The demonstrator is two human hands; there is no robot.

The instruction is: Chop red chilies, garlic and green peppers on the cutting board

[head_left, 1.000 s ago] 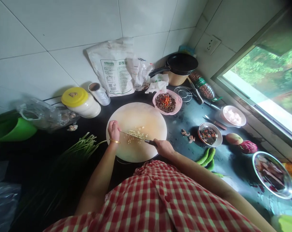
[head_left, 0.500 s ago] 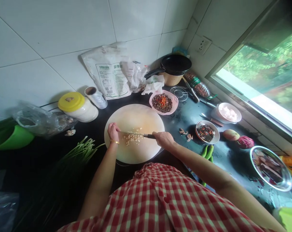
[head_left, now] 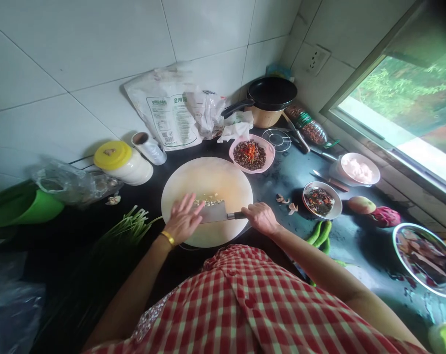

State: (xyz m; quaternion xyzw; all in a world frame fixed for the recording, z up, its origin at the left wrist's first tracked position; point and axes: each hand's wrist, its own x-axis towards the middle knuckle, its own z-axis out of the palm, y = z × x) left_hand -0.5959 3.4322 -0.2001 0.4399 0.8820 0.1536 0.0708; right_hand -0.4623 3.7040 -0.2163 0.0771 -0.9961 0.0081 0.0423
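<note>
Round board (head_left: 208, 174), possibly damp counter (head_left: 292, 169), window (head_left: 410, 103).

Counter (head_left: 300, 172) before me, dark, wet in patches at my right: at centre, one round cutting board (head_left: 215, 177). To my left, one green basin (head_left: 44, 206), one clear plastic bag (head_left: 71, 181), one garlic bulb (head_left: 113, 200), one bunch of green onions (head_left: 132, 226), one yellow-lidded jar (head_left: 134, 169), one film roll (head_left: 155, 151); at the back, one large printed bag (head_left: 171, 115), one pink bowl (head_left: 270, 155), one wire rack (head_left: 278, 140), one light-brown pot (head_left: 269, 118), one bottle (head_left: 312, 129) on its side. To my right, one small knife (head_left: 335, 183), one small bowl (head_left: 337, 206), loose peelings (head_left: 292, 209), several green peppers (head_left: 322, 235), one round fruit (head_left: 361, 205), one dragon fruit (head_left: 386, 216), one metal bowl (head_left: 395, 241).
</note>
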